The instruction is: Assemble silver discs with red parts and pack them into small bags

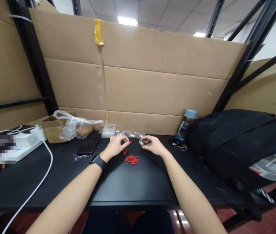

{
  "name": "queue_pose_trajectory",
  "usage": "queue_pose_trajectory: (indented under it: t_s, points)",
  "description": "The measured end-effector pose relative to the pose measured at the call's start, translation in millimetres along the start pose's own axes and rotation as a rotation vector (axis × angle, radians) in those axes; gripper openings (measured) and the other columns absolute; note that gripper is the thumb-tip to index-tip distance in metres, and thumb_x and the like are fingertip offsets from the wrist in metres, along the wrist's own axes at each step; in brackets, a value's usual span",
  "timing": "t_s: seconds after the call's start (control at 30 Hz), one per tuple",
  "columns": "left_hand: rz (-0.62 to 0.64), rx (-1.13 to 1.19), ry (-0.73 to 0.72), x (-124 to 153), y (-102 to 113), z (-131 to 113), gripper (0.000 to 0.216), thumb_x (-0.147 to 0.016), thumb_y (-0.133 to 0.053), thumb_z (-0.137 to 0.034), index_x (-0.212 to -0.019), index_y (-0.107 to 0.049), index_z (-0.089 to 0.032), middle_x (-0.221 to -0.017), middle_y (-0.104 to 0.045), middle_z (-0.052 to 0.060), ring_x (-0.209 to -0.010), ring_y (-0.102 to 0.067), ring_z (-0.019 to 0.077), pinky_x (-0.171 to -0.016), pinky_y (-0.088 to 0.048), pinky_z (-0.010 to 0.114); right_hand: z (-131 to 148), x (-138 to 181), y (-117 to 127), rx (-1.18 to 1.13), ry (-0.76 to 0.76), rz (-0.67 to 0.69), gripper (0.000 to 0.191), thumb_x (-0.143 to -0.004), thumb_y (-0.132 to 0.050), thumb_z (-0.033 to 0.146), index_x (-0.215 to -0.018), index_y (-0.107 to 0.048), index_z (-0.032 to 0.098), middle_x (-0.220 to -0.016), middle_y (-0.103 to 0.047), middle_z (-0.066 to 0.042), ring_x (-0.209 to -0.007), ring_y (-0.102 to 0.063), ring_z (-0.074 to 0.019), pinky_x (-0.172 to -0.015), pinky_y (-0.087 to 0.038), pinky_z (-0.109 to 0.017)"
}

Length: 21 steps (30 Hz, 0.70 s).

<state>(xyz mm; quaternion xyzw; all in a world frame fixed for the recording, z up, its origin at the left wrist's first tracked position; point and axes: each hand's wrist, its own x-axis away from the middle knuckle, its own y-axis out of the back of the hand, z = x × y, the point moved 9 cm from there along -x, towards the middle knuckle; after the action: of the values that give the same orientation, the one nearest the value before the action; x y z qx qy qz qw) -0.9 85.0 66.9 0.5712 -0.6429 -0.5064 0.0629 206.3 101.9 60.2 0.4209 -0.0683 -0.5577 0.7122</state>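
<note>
Fingers (125,141) of left hand (115,146) pinch red piece (130,142) | right hand (152,145) grips clear piece (142,142) | step: joining them | next: precise alignment over table (128,182)

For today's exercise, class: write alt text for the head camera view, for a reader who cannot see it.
Two bare hands meet over a black table: the left hand pinches a small red piece, the right hand holds a small clear round part, and a pile of red pieces lies just before them. Cardboard walls stand behind, a black backpack to the right.
</note>
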Motion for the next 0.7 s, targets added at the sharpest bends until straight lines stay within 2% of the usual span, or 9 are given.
queue_pose_trajectory:
  t_s: [0.17,0.37,0.6,0.7]
  points:
    - [-0.123,0.029,-0.025,0.2,14.0,-10.4,0.015,-0.088,-0.068,-0.033,-0.100,-0.074,-0.027,-0.098,-0.077,0.001,-0.103,-0.067,0.0220,-0.093,-0.045,0.036,9.3,-3.5,-13.7,-0.210,0.032,-0.058,0.049,-0.070,-0.080,0.024,-0.117,-0.067,0.023,-0.119,-0.070,-0.007,-0.089,-0.068,-0.0179,-0.070,-0.052,-0.027]
    - [-0.141,-0.010,-0.031,1.3,16.1,-16.7,0.014,-0.091,-0.065,-0.036,-0.091,-0.076,-0.027,-0.100,-0.077,0.002,-0.105,-0.064,0.0235,-0.097,-0.042,0.039,29.4,-1.8,-20.3,-0.438,0.035,-0.092,0.057,-0.069,-0.081,0.027,-0.122,-0.061,0.024,-0.121,-0.067,-0.009,-0.094,-0.070,-0.0199,-0.065,-0.053,-0.025]
    - [-0.114,0.014,-0.030,1.5,13.9,-23.3,0.019,-0.095,-0.059,-0.037,-0.089,-0.072,-0.024,-0.101,-0.073,0.002,-0.105,-0.062,0.0225,-0.096,-0.040,0.038,41.8,0.7,-27.3,-0.581,0.045,-0.066,0.061,-0.068,-0.084,0.030,-0.123,-0.059,0.027,-0.123,-0.064,-0.009,-0.097,-0.070,-0.0199,-0.075,-0.056,-0.029]
    - [-0.106,0.028,-0.049,1.6,11.0,-26.0,0.020,-0.097,-0.056,-0.036,-0.092,-0.070,-0.024,-0.108,-0.069,0.004,-0.108,-0.060,0.0216,-0.095,-0.041,0.037,45.3,1.7,-30.7,-0.616,0.049,-0.042,0.063,-0.067,-0.085,0.031,-0.124,-0.059,0.028,-0.124,-0.063,-0.009,-0.098,-0.070,-0.0199,-0.080,-0.057,-0.032]
